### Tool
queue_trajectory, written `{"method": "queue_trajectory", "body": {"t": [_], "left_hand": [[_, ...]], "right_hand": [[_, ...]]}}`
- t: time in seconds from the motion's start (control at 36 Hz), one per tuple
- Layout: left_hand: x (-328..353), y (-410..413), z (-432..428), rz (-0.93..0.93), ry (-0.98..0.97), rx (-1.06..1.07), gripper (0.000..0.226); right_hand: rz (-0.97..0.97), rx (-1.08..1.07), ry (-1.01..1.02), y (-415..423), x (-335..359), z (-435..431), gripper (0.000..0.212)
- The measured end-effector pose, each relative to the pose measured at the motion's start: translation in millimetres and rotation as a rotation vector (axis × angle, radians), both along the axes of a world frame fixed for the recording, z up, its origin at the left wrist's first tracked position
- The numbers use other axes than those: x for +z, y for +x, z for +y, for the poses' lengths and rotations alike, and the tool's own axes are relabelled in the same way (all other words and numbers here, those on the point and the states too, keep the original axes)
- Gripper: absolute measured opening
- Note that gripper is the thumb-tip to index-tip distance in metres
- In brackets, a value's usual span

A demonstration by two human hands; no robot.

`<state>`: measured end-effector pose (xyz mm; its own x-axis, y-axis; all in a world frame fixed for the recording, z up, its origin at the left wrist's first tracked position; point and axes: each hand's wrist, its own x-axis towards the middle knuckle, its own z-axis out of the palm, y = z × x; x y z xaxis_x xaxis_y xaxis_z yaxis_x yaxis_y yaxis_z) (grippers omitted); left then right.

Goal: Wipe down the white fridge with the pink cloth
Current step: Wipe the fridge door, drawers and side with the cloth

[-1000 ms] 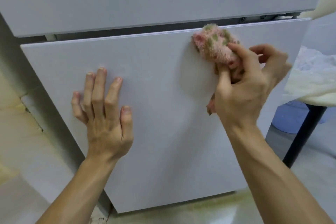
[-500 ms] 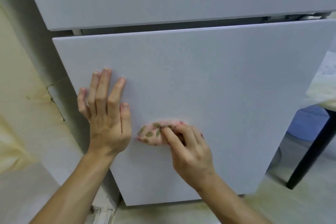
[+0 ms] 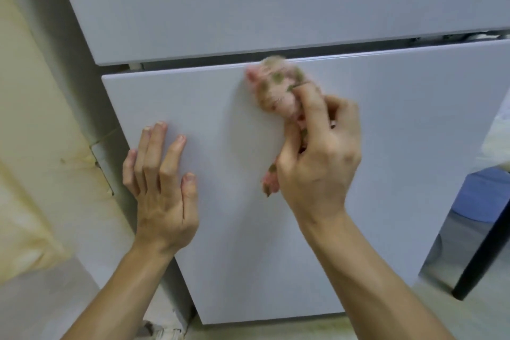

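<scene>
Yellowed wall [image 3: 36, 96] flanks the white fridge [image 3: 248, 3], its lower door [image 3: 408, 163] braced by the flat-fingered left hand [image 3: 162, 193] while the right hand [image 3: 317, 168] clutches the bunched pink cloth [image 3: 276, 88] at the door's top edge — best drawn down in overlapping, firm strokes.

One view only: your head cam, wide-angle, looks forward and down at the fridge [image 3: 386, 146] from close in. Fridge front fills most of the frame, edges slanting. Wall [image 3: 41, 91] at left edge, floor [image 3: 276, 332] strip along the bottom, table leg [image 3: 481, 254] far right.
</scene>
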<state>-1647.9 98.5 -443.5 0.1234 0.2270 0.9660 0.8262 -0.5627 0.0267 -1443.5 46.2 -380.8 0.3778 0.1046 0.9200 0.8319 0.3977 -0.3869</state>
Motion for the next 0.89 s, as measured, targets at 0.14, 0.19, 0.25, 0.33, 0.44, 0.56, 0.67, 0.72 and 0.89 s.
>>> {"method": "queue_trajectory", "body": {"t": [0.14,0.19,0.25,0.33,0.44,0.56,0.67,0.72,0.89], "left_hand": [[-3.7,-8.1,5.0,-0.029,-0.009,-0.007,0.056],[-4.2,-9.4,6.3,-0.023,-0.009,-0.022,0.057],[-3.6,-8.3,6.0,-0.025,-0.012,-0.029,0.058],[-4.2,-5.4,5.3,-0.036,-0.015,-0.019,0.058],[-5.3,-5.9,6.1,-0.031,-0.014,0.001,0.061],[-4.9,-8.4,4.8,-0.021,-0.015,-0.005,0.064],[-2.3,-12.4,1.6,0.006,-0.018,-0.013,0.063],[-2.5,-12.2,-0.6,0.013,-0.023,0.001,0.063],[-5.5,-16.9,-3.7,0.025,-0.064,0.054,0.067]], "right_hand": [[-0.242,0.029,-0.097,-19.0,-47.5,-1.7,0.038],[-0.362,0.050,-0.149,-21.6,-78.7,-4.1,0.041],[-0.469,0.093,-0.215,-21.8,-112.6,-8.7,0.042],[-0.565,0.161,-0.319,-17.0,-154.3,-13.2,0.038],[-0.601,0.188,-0.366,-13.2,-161.2,-14.5,0.035],[-0.485,0.178,-0.220,-13.4,-122.5,-8.4,0.033],[-0.213,0.103,-0.066,-14.0,-49.6,1.2,0.032],[-0.075,0.110,0.001,-17.9,-14.7,3.5,0.035],[0.158,0.096,0.094,-49.0,6.1,11.5,0.040]]}}
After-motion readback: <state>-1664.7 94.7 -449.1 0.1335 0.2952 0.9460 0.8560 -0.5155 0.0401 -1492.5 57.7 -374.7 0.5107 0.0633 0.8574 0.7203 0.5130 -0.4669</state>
